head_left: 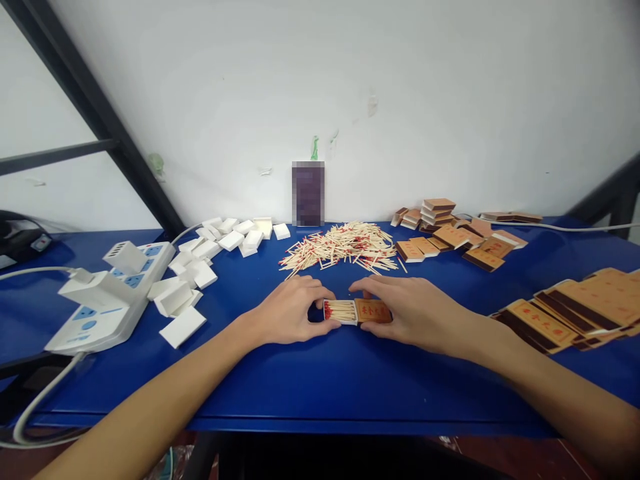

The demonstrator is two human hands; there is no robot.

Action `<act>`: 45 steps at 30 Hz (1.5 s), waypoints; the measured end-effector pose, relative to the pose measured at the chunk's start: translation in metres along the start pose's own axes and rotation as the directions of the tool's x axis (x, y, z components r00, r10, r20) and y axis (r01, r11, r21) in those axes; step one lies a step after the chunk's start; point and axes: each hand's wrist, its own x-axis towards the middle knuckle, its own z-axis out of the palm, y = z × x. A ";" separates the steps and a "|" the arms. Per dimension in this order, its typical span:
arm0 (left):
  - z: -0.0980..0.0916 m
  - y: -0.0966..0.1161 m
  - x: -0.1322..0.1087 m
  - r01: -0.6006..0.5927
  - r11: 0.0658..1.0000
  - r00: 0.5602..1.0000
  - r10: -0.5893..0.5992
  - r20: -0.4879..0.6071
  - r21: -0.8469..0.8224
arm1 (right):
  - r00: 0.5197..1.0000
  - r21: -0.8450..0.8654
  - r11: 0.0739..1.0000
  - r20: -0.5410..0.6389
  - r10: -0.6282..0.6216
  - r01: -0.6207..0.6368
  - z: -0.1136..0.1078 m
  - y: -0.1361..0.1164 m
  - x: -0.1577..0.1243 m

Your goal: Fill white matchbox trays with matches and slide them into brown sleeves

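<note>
The front edge of the counter (300,387) crosses my lower view; blue surface extends from it to my hands. My left hand (295,310) is partly closed, thumb and fingers gripping the outer end of a tray (341,312) of matches. My right hand (415,307) is closed around its sleeve (369,311). Together these form one matchbox, located centrally between both hands, tray projecting leftward. The right fingers hide the sleeve's far end.

Stacked flat sleeves (590,303) lie beside my right forearm, cut off by the view's edge. Left, white trays (207,250) lie beside a power strip (137,283); a blue strip separates them from my left hand. Beyond the matchbox is a match pile (345,247); to its right, boxes (450,235) overlap, their contents mostly indiscernible. A pixelated dark rectangle (309,193) stands against the wall (450,100).
</note>
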 end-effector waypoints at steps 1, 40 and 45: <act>0.000 0.001 0.000 -0.002 1.000 1.000 0.002 0.000 -0.018 | 1.000 0.009 1.000 0.007 0.002 -0.002 0.000 0.000 0.000; -0.011 0.013 -0.007 -0.016 0.990 0.998 0.024 0.057 -0.139 | 0.798 -0.198 0.980 -0.596 -0.089 -0.038 0.001 0.002 -0.073; -0.032 0.020 -0.010 -0.054 0.981 0.997 0.043 0.062 0.185 | 0.776 -0.397 0.884 -0.628 -0.065 -0.248 -0.021 0.041 -0.122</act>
